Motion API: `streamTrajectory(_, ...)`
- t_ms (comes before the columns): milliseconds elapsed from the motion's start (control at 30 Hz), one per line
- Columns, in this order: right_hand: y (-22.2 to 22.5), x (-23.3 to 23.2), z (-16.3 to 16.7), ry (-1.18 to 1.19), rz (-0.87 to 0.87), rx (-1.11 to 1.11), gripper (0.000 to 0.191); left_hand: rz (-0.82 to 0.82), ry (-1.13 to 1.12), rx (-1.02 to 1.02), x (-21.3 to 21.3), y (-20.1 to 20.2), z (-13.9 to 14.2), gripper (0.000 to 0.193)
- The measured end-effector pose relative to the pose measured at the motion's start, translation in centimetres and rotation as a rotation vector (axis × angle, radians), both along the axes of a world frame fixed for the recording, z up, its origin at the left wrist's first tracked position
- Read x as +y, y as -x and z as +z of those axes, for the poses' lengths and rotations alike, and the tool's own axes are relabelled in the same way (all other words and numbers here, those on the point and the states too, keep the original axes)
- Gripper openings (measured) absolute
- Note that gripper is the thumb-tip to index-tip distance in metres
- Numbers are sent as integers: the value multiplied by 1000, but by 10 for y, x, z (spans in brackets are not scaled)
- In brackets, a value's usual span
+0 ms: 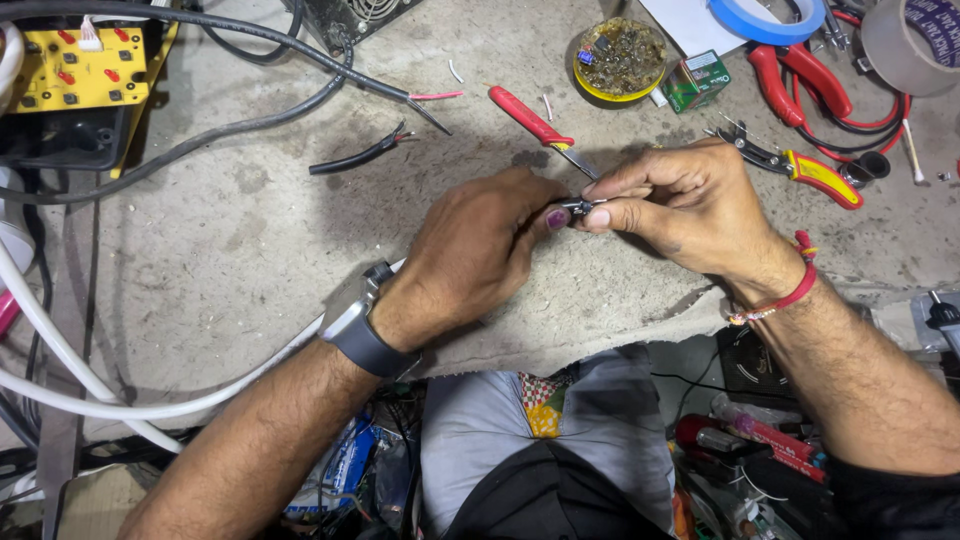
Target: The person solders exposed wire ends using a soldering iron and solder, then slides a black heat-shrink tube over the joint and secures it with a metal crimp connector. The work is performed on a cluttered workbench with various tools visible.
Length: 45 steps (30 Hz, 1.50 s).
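Grey cloth over the person's lap [480, 430] is filling the near edge of the view, with cluttered tools and packets lying on either side of it. Above it, two bare forearms are reaching over a worn, stained grey work surface [250, 230] with a frayed near edge. At the centre, the left hand [480, 250], wearing a grey wristwatch [355, 325], and the right hand [680, 205], wearing a red thread bracelet [785, 295], are meeting fingertip to fingertip, both pinching a small dark metal part [578, 208] narrowly between them, just above the surface. Just beyond the hands, a red-handled screwdriver [530, 118] is lying flat. Farther right, red-and-yellow pliers [800, 165] are resting near red cutters [800, 85], and a round yellow tin [620, 58] is sitting at the far side. On the far left, a yellow circuit board [85, 65] is showing, while black cables [250, 45] and white cables [60, 380] are trailing across the left side.
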State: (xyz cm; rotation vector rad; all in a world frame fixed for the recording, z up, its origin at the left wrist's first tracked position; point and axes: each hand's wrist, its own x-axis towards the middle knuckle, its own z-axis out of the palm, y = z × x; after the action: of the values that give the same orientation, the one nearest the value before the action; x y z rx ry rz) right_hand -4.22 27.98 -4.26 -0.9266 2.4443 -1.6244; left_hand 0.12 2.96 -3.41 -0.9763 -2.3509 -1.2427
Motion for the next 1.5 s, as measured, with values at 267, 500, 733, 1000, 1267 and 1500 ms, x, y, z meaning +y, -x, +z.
streamTrajectory(267,-4,-5,3,-51,43,176,17,89,237,69,0,1,-1,30)
streamTrajectory(500,-8,-14,9,155,20,-155,30,129,227,-28,1,0,1,29)
streamTrajectory(733,-4,-5,2,-28,0,-2,16,57,275,-50,-4,1,3,33)
streamTrajectory(1000,2,-1,-3,52,78,11,13,175,350,124,-4,-1,-1,20)
streamTrajectory(1267,-1,-3,-5,31,46,-82,12,135,395,416,0,0,-13,20)
streamTrajectory(1500,-2,-3,-4,-44,56,-48,9,59,503,488,-2,10,-12,19)
